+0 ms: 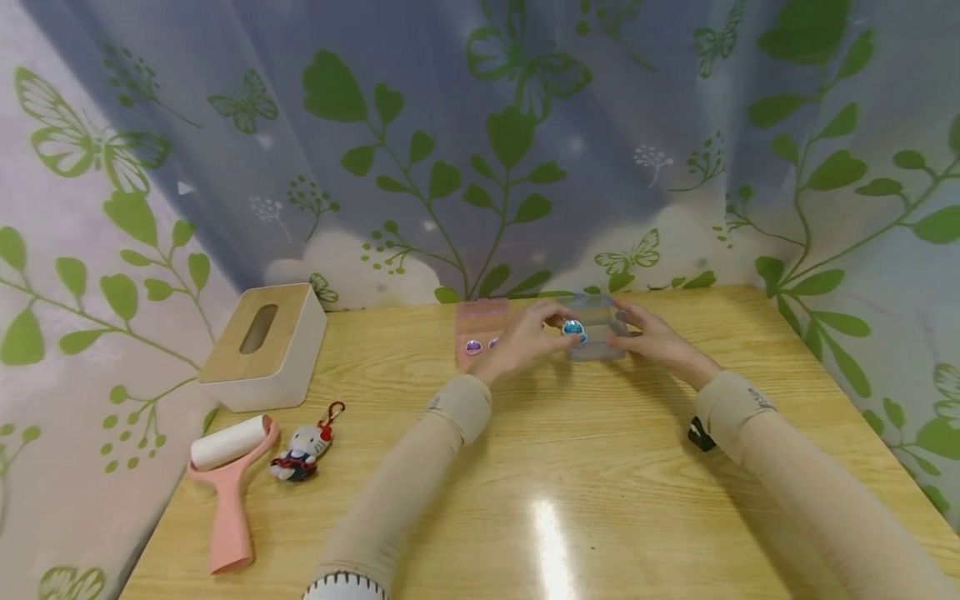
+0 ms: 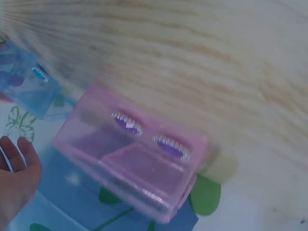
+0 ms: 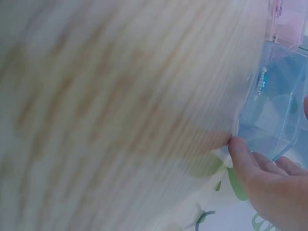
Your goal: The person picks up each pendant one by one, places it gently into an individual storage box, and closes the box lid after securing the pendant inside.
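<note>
My left hand (image 1: 525,337) pinches a blue gem (image 1: 573,327) with a pale sparkling rim between thumb and fingers, over the left part of a clear blue plastic box (image 1: 603,352). From the other side, my right hand (image 1: 660,340) grips the box's right end, thumb in front and fingers behind. Another blue gem (image 3: 262,81) sits inside the box in the right wrist view. Left of it stands a clear pink box (image 1: 480,310), partly covered by my left hand in the head view. Two purple gems (image 2: 127,124) edged with small stones lie in it.
A white tissue box with a wooden lid (image 1: 258,350) stands at the table's back left. In front of it are a pink-handled lint roller (image 1: 229,500) and a plush cat keychain (image 1: 302,450). A small black object (image 1: 701,435) lies beside my right sleeve. A leaf-patterned curtain (image 1: 450,208) hangs behind.
</note>
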The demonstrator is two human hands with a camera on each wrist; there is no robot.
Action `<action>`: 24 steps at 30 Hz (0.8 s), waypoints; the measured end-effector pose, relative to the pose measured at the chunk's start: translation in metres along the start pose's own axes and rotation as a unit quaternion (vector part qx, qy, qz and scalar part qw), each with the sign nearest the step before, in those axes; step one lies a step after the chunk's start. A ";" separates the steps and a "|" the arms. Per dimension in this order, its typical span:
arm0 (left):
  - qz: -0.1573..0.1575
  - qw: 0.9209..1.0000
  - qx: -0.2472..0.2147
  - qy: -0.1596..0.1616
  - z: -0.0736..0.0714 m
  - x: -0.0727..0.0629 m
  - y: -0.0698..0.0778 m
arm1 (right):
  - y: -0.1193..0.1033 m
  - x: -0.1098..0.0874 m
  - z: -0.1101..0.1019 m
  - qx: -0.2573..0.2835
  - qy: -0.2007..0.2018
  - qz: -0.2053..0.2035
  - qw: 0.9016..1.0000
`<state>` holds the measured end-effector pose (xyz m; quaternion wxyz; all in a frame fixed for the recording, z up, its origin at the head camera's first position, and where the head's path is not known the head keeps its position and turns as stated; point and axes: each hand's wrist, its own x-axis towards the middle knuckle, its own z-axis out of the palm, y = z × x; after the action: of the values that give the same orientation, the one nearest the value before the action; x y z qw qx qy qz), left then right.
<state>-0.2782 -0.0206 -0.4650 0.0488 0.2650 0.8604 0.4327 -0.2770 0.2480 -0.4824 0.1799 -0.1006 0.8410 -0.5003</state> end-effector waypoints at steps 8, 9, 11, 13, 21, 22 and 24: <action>-0.030 0.999 0.013 0.028 0.017 0.018 -0.011 | 0.001 -0.003 -0.001 0.007 -0.009 0.000 1.000; -0.029 0.999 0.024 0.028 0.019 0.021 -0.012 | 0.001 -0.004 -0.002 0.005 -0.010 -0.001 1.000; -0.021 0.998 0.050 0.028 0.022 0.025 -0.013 | 0.000 -0.005 -0.001 0.006 -0.011 -0.003 1.000; -0.011 0.997 0.077 0.027 0.025 0.030 -0.014 | 0.000 -0.006 -0.001 0.005 -0.014 -0.003 1.000; -0.013 0.987 0.155 0.029 0.036 0.046 -0.009 | -0.001 -0.007 -0.004 0.005 -0.021 -0.004 1.000; -0.015 0.985 0.172 0.027 0.038 0.047 -0.007 | -0.001 -0.007 -0.004 0.005 -0.021 -0.004 1.000; -0.021 0.979 0.202 0.020 0.039 0.049 -0.004 | 0.000 -0.006 -0.004 0.005 -0.021 -0.006 1.000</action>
<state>-0.3091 0.0301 -0.4851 -0.0136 0.2427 0.9362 0.2540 -0.2731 0.2533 -0.4798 0.1949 -0.1157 0.8337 -0.5036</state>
